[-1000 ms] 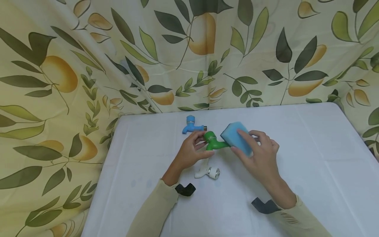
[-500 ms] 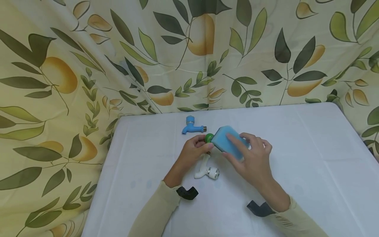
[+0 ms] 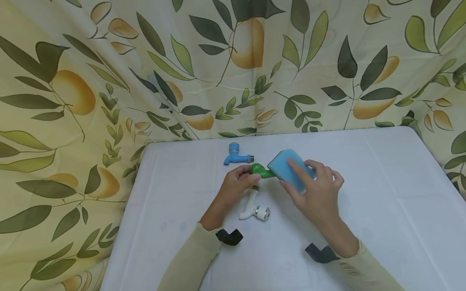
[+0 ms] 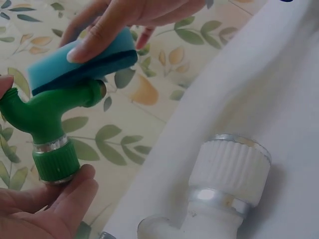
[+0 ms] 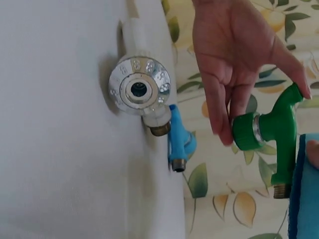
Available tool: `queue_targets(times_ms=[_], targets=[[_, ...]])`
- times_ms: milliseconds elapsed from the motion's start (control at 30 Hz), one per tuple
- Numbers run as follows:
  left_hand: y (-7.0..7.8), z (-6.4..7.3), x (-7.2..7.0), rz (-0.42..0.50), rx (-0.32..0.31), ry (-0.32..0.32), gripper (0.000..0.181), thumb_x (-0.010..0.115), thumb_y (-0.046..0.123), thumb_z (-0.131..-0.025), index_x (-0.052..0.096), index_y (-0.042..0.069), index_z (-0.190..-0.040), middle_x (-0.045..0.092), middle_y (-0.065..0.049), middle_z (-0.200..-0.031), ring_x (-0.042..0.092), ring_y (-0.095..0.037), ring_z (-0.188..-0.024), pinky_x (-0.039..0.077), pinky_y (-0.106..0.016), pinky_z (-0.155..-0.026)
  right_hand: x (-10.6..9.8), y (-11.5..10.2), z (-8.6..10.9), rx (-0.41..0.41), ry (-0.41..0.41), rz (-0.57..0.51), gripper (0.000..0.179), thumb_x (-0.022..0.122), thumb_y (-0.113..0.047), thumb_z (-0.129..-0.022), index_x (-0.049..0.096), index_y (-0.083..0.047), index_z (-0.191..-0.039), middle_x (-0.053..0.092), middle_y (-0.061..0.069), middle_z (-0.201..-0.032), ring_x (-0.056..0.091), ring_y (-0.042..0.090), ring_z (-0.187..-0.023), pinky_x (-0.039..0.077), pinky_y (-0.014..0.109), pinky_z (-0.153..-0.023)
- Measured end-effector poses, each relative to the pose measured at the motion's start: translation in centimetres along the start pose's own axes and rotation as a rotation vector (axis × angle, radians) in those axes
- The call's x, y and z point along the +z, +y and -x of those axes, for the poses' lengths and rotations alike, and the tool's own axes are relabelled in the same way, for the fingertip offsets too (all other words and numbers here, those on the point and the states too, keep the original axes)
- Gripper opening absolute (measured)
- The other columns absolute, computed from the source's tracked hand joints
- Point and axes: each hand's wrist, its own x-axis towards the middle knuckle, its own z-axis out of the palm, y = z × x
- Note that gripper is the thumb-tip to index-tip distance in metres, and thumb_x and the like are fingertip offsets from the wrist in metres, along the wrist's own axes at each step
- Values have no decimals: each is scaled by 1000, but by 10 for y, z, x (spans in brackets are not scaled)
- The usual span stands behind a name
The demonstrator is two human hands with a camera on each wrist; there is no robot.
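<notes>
My left hand [image 3: 234, 186] holds a green tap [image 3: 263, 172] above the table, with the thumb at its spout and the fingertips at its ribbed knob [image 4: 56, 160]. The threaded inlet [image 5: 281, 190] of the tap points toward my right hand [image 3: 320, 198]. That hand grips a light blue sponge [image 3: 291, 161] between thumb and fingers. The sponge's darker scouring side [image 4: 94, 71] lies along the green tap's pipe in the left wrist view. Below the hands a white tap [image 3: 251, 208] lies on the table.
A blue tap [image 3: 236, 155] lies near the table's back edge, just beyond my left hand. A white cloth [image 3: 382, 194] covers the table. Behind and to the left hangs a leaf-and-fruit patterned curtain [image 3: 218, 97].
The sponge slid left over the green tap's body, then back right along the pipe. The green tap has turned in my left hand. The white and blue taps stay put.
</notes>
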Motion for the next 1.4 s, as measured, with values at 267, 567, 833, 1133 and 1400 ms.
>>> queue_targets(times_ms=[267,567,833,1133,1400], targets=[[-1,-1,6,32,4,14,59,74,39,-91,59,6,-138,70,-9,-121,67,-16,-107,56,-31,-96,3,-13,6,-54,-21,10,66,50,-71,-95,67,-20,-134,61,26,-115,58,47,-101,32,73,-91],[1,2,4,37,-22,26,58,73,40,-92,59,7,-138,70,-9,-121,66,-17,-107,56,-32,-98,4,2,2,-43,0,73,59,55,-64,-95,67,-22,-134,62,29,-115,59,49,-99,30,74,-90],[-1,2,1,40,-11,37,59,71,41,-93,58,7,-139,68,-7,-122,64,-17,-108,54,-33,-101,1,5,-1,29,17,29,59,61,-61,-92,66,-22,-136,61,29,-116,57,48,-99,28,74,-91],[-1,-1,2,75,3,22,62,76,39,-88,59,5,-137,70,-9,-121,67,-16,-109,55,-32,-99,5,-12,7,-49,-16,17,68,48,-73,-95,66,-21,-135,62,27,-115,58,47,-101,31,74,-90],[1,2,0,61,-5,46,61,76,34,-90,56,4,-140,70,-12,-124,67,-16,-111,55,-31,-100,5,-1,3,-50,-23,65,59,61,-62,-93,66,-22,-136,61,28,-117,59,49,-102,30,74,-91]])
